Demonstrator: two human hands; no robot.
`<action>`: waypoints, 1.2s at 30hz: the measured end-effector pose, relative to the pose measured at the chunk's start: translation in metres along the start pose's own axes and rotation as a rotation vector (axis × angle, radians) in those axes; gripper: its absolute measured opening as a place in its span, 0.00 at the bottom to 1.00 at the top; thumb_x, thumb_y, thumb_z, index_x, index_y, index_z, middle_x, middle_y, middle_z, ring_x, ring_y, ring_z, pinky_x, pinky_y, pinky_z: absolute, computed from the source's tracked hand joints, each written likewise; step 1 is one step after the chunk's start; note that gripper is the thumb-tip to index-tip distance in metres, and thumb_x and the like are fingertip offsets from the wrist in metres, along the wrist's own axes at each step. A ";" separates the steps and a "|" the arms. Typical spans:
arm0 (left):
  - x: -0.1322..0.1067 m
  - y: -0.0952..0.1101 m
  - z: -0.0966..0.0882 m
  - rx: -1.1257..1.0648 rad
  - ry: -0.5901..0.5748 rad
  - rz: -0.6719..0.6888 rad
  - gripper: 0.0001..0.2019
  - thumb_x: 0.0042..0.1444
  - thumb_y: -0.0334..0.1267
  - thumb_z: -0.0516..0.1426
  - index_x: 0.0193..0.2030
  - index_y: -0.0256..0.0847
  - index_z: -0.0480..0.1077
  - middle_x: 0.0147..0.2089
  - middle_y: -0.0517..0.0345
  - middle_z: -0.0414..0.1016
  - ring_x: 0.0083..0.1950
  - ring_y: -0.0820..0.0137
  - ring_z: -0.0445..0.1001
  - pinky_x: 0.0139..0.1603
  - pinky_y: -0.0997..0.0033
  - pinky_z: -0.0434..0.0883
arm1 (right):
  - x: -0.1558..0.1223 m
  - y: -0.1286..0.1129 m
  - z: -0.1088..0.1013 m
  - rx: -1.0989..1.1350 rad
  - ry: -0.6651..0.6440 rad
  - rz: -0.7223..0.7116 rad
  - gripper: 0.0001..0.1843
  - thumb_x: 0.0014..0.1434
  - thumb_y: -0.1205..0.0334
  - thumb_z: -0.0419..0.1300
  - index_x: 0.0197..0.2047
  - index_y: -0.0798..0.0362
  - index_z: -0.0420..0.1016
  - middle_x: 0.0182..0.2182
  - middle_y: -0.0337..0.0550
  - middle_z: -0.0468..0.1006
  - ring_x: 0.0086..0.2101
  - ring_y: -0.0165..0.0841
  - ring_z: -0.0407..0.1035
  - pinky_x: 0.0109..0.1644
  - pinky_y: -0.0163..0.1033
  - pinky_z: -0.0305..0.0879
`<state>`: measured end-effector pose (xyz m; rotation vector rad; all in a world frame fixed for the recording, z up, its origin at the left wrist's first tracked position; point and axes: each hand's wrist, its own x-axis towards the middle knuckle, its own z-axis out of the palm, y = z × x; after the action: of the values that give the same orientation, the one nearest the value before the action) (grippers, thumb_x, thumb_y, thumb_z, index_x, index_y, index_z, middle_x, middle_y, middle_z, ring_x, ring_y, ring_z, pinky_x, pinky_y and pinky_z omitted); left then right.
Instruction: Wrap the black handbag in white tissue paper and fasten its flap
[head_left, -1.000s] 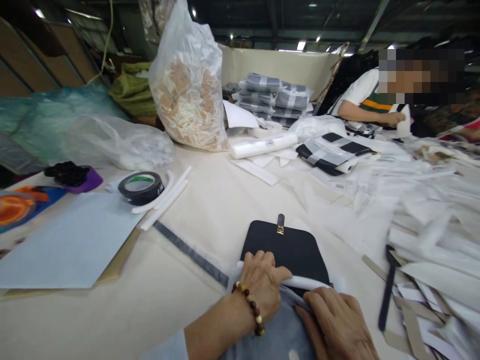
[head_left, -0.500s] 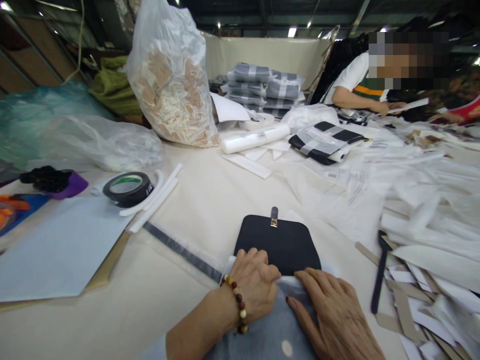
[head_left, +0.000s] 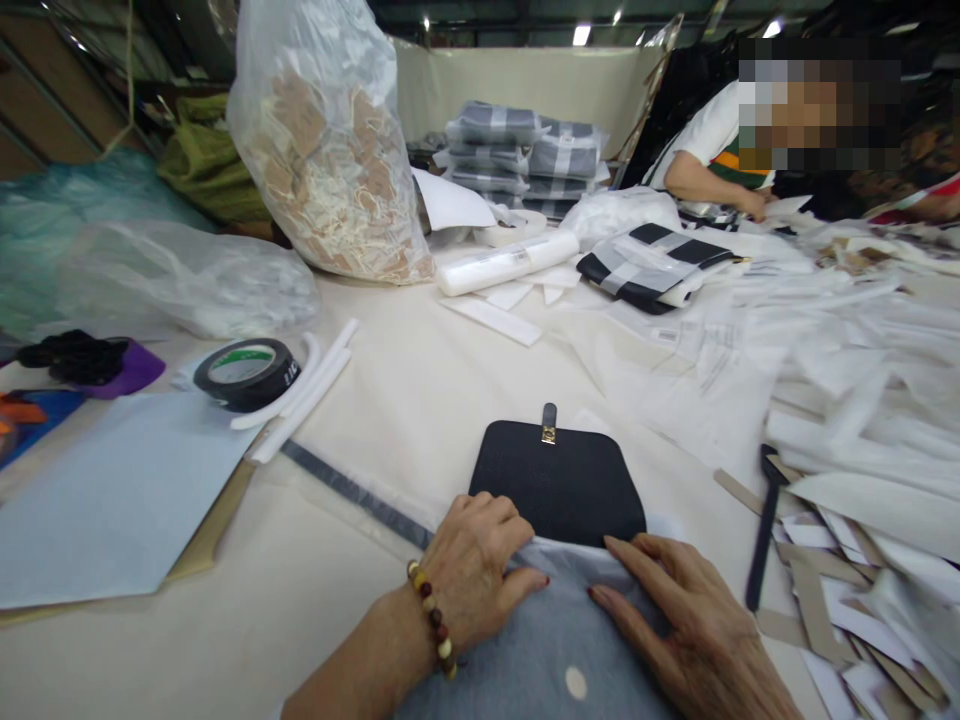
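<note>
A black leather pouch with a small gold clasp lies flat on the cream table in front of me. Its near part is covered by a grey cloth bag with a white edge. My left hand, a bead bracelet on its wrist, has its fingers curled on the cloth's top edge at the pouch's left side. My right hand lies flat on the cloth at the pouch's right side, fingers stretched out.
A black tape roll, white strips and a pale blue sheet lie at left. A big clear bag of scraps stands behind. Paper strips pile at right beside a black tool. A co-worker works at far right.
The grey cloth has been drawn further up over the pouch. My right hand has spread flat on the cloth; my left hand stays at the pouch's left edge.
</note>
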<state>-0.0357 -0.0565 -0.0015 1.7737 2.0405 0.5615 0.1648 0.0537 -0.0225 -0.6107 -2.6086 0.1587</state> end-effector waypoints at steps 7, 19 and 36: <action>-0.007 -0.005 0.001 0.054 0.077 -0.004 0.12 0.50 0.47 0.61 0.36 0.41 0.69 0.36 0.57 0.66 0.41 0.64 0.62 0.43 0.59 0.60 | -0.001 0.003 0.000 0.046 -0.048 0.015 0.15 0.59 0.51 0.54 0.44 0.52 0.67 0.38 0.46 0.72 0.39 0.36 0.68 0.41 0.42 0.69; -0.006 -0.011 0.007 0.283 0.018 0.121 0.17 0.57 0.52 0.50 0.39 0.38 0.66 0.36 0.53 0.66 0.38 0.61 0.63 0.39 0.59 0.63 | -0.006 0.009 0.014 0.104 -0.025 0.015 0.14 0.59 0.50 0.54 0.41 0.52 0.68 0.35 0.45 0.73 0.36 0.36 0.69 0.38 0.40 0.69; -0.014 0.041 -0.005 0.210 -0.368 0.128 0.47 0.45 0.68 0.50 0.65 0.41 0.41 0.67 0.35 0.39 0.66 0.42 0.37 0.57 0.30 0.39 | -0.009 -0.003 -0.004 -0.036 -0.203 -0.049 0.30 0.59 0.44 0.49 0.54 0.62 0.63 0.45 0.57 0.69 0.46 0.45 0.64 0.48 0.52 0.66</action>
<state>-0.0021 -0.0651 0.0249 1.9659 1.7920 0.0446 0.1722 0.0471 -0.0218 -0.5694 -2.8254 0.1668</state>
